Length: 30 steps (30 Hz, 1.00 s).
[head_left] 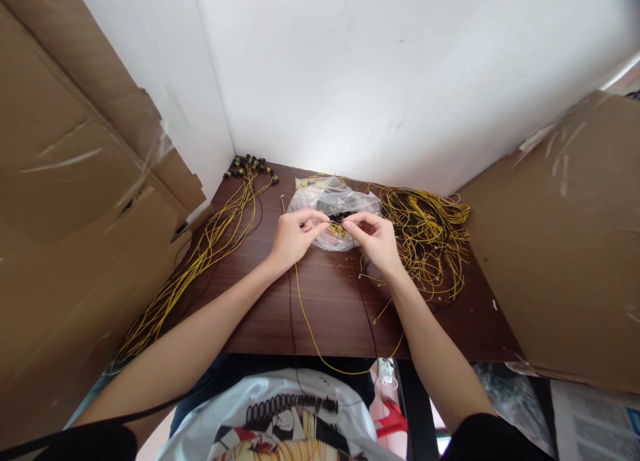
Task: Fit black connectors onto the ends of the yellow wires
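Observation:
My left hand [299, 236] is closed in a pinch, thumb against forefinger, on a thin yellow wire [307, 314]. From that hand the wire droops in a long loop past the table's front edge and up toward my right forearm. My right hand [373, 240] pinches a thin wire too, its fingertips a short gap from the left ones. Dark thin wires [291, 308] hang below both hands. Just behind the fingertips lies a clear plastic bag [325, 198] with small black and yellow parts in it. What exactly sits between the fingertips is too small to tell.
A tangled heap of yellow and black wires [425, 238] lies right on the brown table [330, 308]. Yellow wires with black ends [250, 164] stretch along the left. Cardboard [75, 201] stands left, more cardboard [560, 248] right, a white wall [360, 74] behind. A printed bag [280, 408] covers the lap.

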Tool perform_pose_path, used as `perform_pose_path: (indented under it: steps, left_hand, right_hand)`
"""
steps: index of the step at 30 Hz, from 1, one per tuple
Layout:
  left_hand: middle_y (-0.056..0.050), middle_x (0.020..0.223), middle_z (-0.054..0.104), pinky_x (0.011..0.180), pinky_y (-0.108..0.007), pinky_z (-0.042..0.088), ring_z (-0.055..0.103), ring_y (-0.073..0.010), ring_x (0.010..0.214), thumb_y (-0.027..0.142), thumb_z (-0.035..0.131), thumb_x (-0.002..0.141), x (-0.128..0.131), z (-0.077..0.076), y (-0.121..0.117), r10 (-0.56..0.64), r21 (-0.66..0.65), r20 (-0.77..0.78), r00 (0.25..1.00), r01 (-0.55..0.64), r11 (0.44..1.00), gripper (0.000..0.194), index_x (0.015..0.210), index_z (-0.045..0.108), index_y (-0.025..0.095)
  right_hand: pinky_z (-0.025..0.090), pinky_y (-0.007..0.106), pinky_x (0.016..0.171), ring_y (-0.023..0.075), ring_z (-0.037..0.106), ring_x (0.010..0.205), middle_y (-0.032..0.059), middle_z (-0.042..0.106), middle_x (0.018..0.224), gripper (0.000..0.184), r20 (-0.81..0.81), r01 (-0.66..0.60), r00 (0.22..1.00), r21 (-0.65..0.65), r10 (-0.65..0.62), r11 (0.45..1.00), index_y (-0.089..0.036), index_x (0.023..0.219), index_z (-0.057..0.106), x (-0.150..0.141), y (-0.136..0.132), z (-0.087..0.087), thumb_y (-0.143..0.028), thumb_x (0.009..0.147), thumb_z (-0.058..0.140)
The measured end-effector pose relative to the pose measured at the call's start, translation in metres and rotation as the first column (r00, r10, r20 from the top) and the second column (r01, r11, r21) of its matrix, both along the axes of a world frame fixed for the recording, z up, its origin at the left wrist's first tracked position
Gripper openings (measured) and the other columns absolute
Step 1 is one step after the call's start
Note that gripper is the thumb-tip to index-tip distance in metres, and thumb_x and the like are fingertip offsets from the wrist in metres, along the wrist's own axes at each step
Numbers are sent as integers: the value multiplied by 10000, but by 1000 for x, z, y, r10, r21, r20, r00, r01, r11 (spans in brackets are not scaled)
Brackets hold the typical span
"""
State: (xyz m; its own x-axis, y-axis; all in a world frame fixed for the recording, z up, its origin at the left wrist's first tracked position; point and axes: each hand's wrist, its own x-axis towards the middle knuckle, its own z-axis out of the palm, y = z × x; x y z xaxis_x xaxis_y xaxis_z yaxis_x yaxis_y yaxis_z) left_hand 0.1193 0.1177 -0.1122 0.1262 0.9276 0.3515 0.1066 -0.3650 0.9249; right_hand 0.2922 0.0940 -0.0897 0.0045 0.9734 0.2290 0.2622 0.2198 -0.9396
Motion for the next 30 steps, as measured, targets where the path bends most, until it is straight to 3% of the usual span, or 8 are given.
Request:
perform_pose_path:
  steps: [5, 10, 15, 19, 24, 30]
  left_hand:
    - [84, 474, 244, 531, -232, 270, 262, -69, 463, 255, 648, 717, -1, 0, -1, 43, 16, -21, 999, -42, 999, 98, 738, 682, 165]
    - [85, 471, 248, 529, -230, 265, 269, -66, 460, 245, 642, 720, -2, 1, -1, 73, 28, -43, 996, -72, 997, 91, 735, 673, 161]
    - [86, 478, 239, 507, -233, 248, 238, -62, 457, 243, 662, 701, -2, 5, 2, 9, -25, 59, 998, -7, 1000, 85, 721, 668, 160]
    - [82, 477, 241, 488, -237, 223, 230, -65, 462, 243, 674, 688, -1, 10, 0, -104, -73, 93, 990, 111, 991, 85, 716, 677, 163]
    - [82, 480, 241, 495, -235, 231, 245, -66, 469, 249, 671, 698, 0, 11, -2, -144, -78, 85, 986, 151, 985, 87, 723, 677, 166]
    - [86, 481, 243, 495, -230, 231, 236, -64, 459, 240, 658, 708, 1, 6, 0, -81, -34, 87, 993, 85, 996, 81, 734, 661, 163]
  right_hand:
    - [474, 350, 787, 192, 590, 857, 47, 640, 870, 101, 30, -89, 996, 108, 87, 990, -227, 762, 693, -3, -6, 8, -325, 751, 668]
    - [449, 386, 894, 200, 578, 959, 50, 630, 970, 59, 7, -192, 981, 116, 193, 974, -242, 756, 697, -5, -10, 12, -295, 757, 671]
    - [495, 339, 747, 182, 606, 829, 34, 653, 838, 108, -227, 17, 974, 44, -7, 999, -226, 768, 665, 3, -3, 7, -331, 744, 673]
    - [487, 297, 634, 153, 602, 679, 16, 641, 716, 170, -233, 115, 966, -12, -115, 993, -202, 784, 654, 9, 2, 3, -355, 718, 690]
    - [475, 286, 572, 141, 590, 599, 18, 640, 657, 210, -138, -14, 990, -73, 4, 997, -190, 771, 653, 4, -1, 5, -390, 716, 688]
    - [419, 249, 484, 123, 577, 552, 11, 647, 647, 231, -151, -210, 970, -130, 190, 969, -184, 815, 643, -3, -4, 3, -401, 740, 661]
